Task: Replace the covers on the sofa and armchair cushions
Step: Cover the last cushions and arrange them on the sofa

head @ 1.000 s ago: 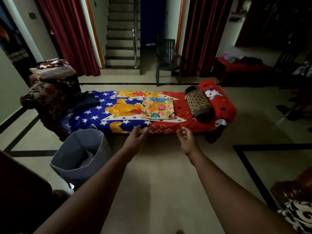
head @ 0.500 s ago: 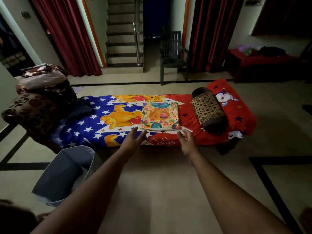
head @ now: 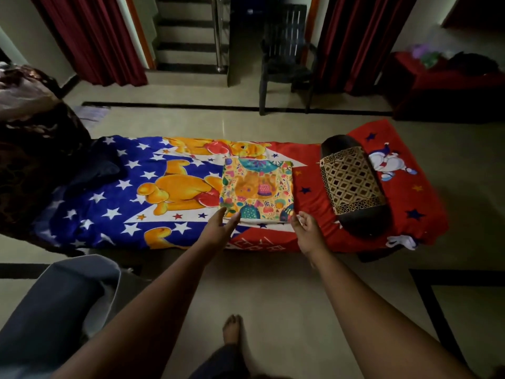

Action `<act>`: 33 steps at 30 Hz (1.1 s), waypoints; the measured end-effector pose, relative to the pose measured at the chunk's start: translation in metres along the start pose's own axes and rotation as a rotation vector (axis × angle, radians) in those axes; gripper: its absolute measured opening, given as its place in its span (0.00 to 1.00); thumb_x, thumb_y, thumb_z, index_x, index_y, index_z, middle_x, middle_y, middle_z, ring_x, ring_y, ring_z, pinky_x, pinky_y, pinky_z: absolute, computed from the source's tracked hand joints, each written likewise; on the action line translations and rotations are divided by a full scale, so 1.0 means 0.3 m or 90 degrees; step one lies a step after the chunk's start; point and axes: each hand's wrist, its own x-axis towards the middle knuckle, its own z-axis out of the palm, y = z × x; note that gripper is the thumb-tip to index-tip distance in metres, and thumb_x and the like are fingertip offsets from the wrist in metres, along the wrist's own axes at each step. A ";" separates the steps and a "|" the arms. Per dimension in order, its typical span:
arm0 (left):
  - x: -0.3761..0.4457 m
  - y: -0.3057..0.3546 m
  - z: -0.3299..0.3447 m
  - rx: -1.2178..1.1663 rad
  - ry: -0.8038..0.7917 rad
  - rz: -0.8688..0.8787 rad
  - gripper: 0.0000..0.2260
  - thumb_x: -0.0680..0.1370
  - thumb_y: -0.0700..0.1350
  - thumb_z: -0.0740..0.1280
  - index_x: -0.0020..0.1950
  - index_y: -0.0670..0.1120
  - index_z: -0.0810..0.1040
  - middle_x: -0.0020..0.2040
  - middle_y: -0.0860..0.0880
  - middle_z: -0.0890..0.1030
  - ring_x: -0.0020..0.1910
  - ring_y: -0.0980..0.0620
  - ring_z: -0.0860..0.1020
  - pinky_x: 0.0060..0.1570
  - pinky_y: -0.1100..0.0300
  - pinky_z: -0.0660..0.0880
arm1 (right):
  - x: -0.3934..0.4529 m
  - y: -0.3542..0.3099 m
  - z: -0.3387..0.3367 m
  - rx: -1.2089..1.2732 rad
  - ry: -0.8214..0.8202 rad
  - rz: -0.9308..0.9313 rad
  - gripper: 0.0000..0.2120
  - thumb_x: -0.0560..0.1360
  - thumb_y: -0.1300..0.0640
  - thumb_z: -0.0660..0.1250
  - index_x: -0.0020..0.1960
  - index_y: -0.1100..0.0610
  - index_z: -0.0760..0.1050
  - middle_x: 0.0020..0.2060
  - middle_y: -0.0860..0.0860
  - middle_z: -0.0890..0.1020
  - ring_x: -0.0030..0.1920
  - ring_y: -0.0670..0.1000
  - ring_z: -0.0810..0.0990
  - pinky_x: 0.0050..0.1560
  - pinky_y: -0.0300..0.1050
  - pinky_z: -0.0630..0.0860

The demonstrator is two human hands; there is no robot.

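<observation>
- Low cot under cartoon bedsheet in blue, red and yellow: stretches left to right across the floor, straight ahead of both arms; carries everything below except the tub and chair.
- Heap of dark patterned cushions: piled at the cot's far left end, well apart from both hands; likely the stock awaiting covers.
- Grey fabric tub: on the floor at lower left, beside the left forearm, off the line of reach.
- Dark plastic chair: beyond the cot near the stairs, no obstruction.
- Bolster pillow with gold lattice cover and dark ends: lies front to back on the red part, just right of the folded cover; nearest neighbour of the right hand, not touching it.
- Folded floral cushion cover: flat on the middle of the cot, roughly square, slightly longer front to back; near edge faces the hands, nothing on top of it.
- Left hand: fingers straight and together, tips at or on the near left corner of the cover; actual contact not certain.
- Right hand: fingers loosely curled at the near right corner; appears to pinch the edge, grip not clear.
- Both hands about equally near, one per corner; probably set for lifting the cover by its near edge.
</observation>
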 end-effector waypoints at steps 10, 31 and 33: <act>0.541 0.006 -0.004 0.026 -0.030 -0.101 0.35 0.80 0.64 0.62 0.81 0.48 0.59 0.79 0.44 0.65 0.74 0.43 0.69 0.58 0.52 0.73 | 0.487 0.007 0.085 -0.048 0.001 0.105 0.38 0.72 0.33 0.65 0.74 0.54 0.66 0.70 0.54 0.73 0.69 0.53 0.73 0.70 0.54 0.71; 1.320 -0.365 0.542 0.180 -0.081 -0.288 0.35 0.79 0.64 0.62 0.80 0.47 0.62 0.78 0.44 0.66 0.76 0.46 0.66 0.71 0.49 0.65 | 1.458 0.740 0.110 -0.264 -0.118 0.391 0.34 0.68 0.33 0.68 0.66 0.53 0.70 0.58 0.48 0.78 0.60 0.56 0.78 0.60 0.57 0.76; 1.341 -0.412 0.578 0.187 -0.094 -0.293 0.36 0.79 0.66 0.61 0.80 0.47 0.62 0.78 0.45 0.66 0.76 0.46 0.66 0.70 0.51 0.65 | 1.515 0.759 0.136 -0.243 -0.090 0.423 0.33 0.75 0.44 0.71 0.73 0.57 0.65 0.63 0.51 0.77 0.64 0.57 0.77 0.64 0.55 0.75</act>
